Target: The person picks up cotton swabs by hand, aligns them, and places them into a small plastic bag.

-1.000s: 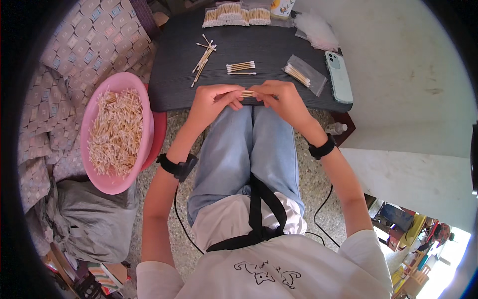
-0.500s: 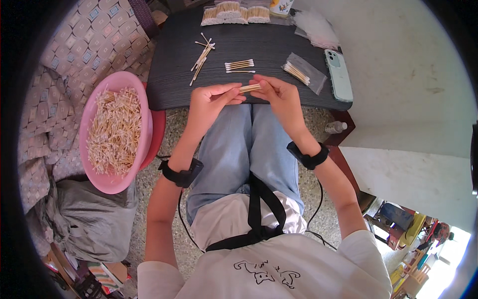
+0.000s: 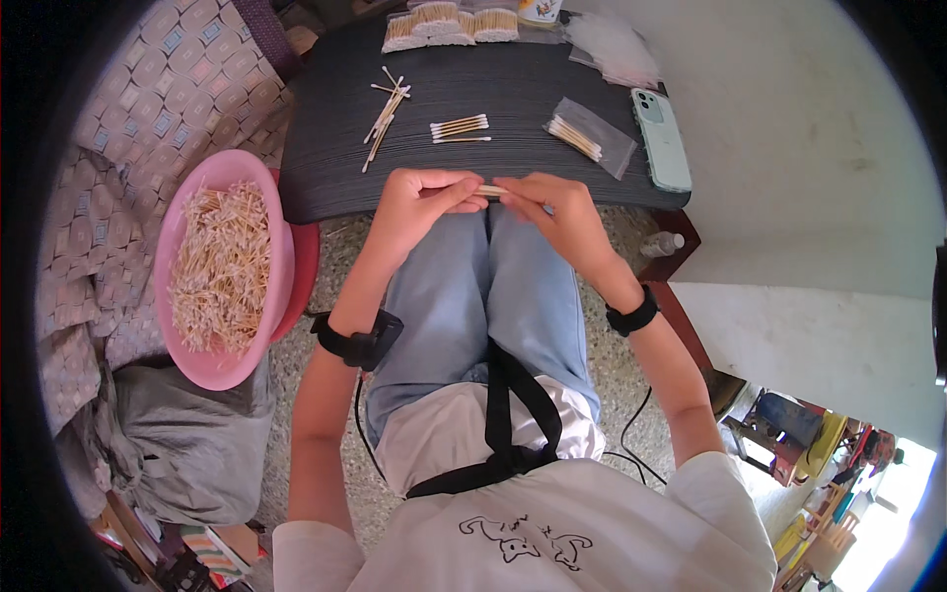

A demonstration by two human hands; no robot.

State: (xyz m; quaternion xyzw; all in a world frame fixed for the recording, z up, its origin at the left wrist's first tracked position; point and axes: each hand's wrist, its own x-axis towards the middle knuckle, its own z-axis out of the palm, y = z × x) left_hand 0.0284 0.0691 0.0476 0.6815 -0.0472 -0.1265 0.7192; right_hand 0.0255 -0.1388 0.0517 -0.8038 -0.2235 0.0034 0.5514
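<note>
My left hand [image 3: 426,197] and my right hand [image 3: 548,200] meet over my lap at the table's near edge. Both are closed on a small bundle of cotton swabs [image 3: 489,190], whose ends are hidden in the fingers. Just beyond lies a short row of cotton swabs [image 3: 460,127] with one swab a little apart on the near side. A loose, crossed heap of swabs [image 3: 388,116] is to the left. On the right, a clear plastic bag [image 3: 604,140] has several swabs in it.
A pink basin [image 3: 166,286] full of loose swabs stands left of the dark table [image 3: 335,148]. Packed swab bundles [image 3: 449,25] line the far edge. Clear bags [image 3: 614,51] and a pale green phone [image 3: 662,140] lie at the right, near the wall. A bottle [image 3: 662,244] is on the floor.
My right hand has shifted left and slightly down, closer to my left hand, and its fingers now cover more of the bundle. The whole view has shifted slightly.
</note>
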